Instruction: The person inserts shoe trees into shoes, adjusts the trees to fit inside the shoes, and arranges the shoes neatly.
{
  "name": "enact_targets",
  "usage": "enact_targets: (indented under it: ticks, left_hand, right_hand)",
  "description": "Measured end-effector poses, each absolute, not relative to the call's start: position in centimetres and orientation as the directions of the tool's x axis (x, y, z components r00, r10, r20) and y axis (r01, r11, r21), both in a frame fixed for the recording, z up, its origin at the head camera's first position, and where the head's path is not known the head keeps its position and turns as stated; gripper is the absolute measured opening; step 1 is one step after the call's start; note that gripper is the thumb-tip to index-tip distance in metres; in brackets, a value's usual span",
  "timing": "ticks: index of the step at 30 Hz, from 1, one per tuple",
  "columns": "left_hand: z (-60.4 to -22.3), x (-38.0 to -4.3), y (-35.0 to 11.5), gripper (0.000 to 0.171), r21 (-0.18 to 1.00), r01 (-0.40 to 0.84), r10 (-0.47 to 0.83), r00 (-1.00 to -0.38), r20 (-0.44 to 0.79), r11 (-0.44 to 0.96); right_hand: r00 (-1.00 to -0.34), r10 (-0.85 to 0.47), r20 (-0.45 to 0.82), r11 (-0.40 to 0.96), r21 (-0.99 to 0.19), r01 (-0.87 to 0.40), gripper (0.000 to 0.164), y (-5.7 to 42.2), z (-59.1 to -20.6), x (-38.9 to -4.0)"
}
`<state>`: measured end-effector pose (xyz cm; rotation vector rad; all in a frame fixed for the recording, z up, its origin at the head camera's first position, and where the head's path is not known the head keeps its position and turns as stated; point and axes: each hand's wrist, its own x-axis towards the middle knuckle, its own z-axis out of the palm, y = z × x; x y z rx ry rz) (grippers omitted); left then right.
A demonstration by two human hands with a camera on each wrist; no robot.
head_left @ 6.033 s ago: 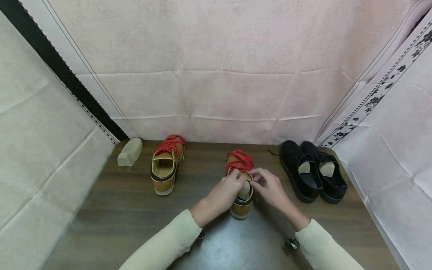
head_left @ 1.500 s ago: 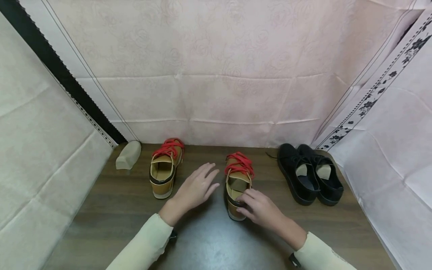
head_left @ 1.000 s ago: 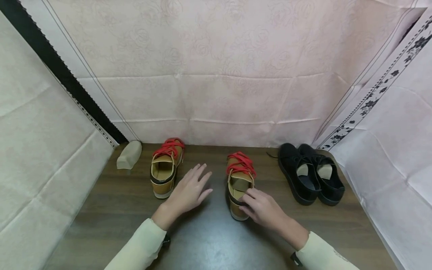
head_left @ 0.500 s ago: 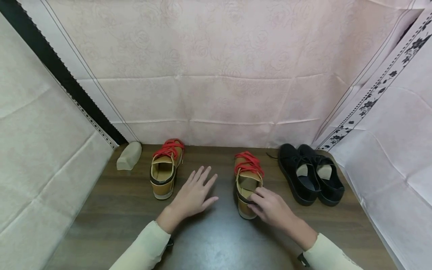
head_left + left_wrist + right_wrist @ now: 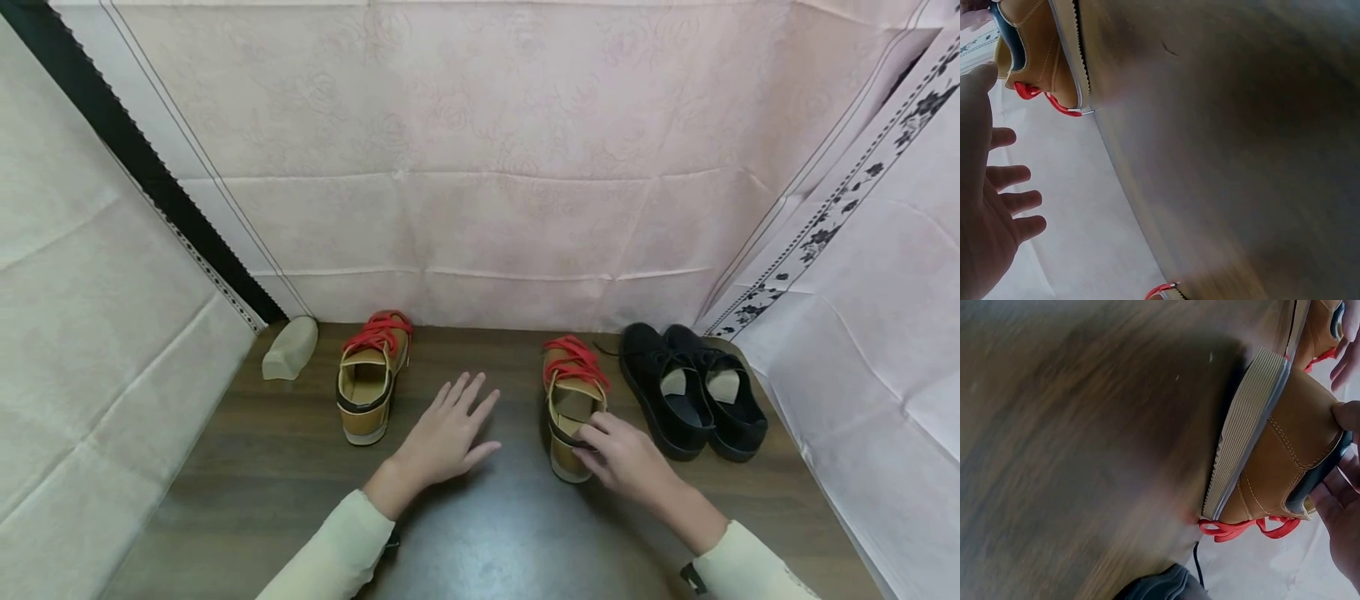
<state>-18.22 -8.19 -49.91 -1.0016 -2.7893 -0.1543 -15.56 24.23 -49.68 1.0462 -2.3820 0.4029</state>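
My right hand pinches the heel collar of a tan shoe with red laces, thumb outside and fingers inside the opening. In the head view that shoe stands on the wooden floor, toe toward the back wall. A dull greyish area shows deep in its opening; I cannot tell just what it is. My left hand hovers over the floor between the tan shoes, fingers spread and holding nothing. The other tan shoe, also red-laced, stands left of it.
A pair of black shoes stands at the right, pale inserts inside, close to the held shoe. A pale toe-shaped shoe insert lies in the far left corner. White cloth walls border the floor.
Earlier both hands worked at the right tan shoe's opening, where a pale insert showed. My left hand has since withdrawn leftward. My right hand has moved the shoe right, toward the black pair.
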Motion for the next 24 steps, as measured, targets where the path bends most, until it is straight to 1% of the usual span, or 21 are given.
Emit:
enact_targets:
  ticks: [3,10,14,20,24]
  left_hand:
    - [-49.9,-18.3,-7.8,0.075,0.038,0.642,0.625,-0.757,0.190,0.766]
    - [-49.9,-18.3,-6.8,0.075,0.027,0.649,0.636,-0.752,0.174,0.760]
    - [-49.8,-18.2,-6.2,0.075,0.019,0.660,0.648,-0.742,0.172,0.751]
    - [-49.9,-18.0,-5.5,0.074,-0.009,0.679,0.670,-0.722,0.176,0.734]
    - [-50.1,-17.9,-5.1,0.074,-0.020,0.685,0.678,-0.717,0.158,0.729]
  right_hand:
    - [-0.582,-0.590,0.560,0.670,-0.063,-0.740,0.023,24.8,-49.7,-15.8]
    - [-0.619,-0.569,0.541,0.711,-0.055,-0.701,0.021,26.1,-49.5,-16.2]
    - [-0.623,-0.559,0.548,0.718,-0.057,-0.694,0.024,26.6,-49.4,-16.4]
    - [-0.650,-0.544,0.531,0.742,-0.058,-0.668,0.021,27.3,-49.5,-16.6]
    - [-0.661,-0.525,0.536,0.753,-0.068,-0.654,0.024,27.9,-49.6,-16.8]
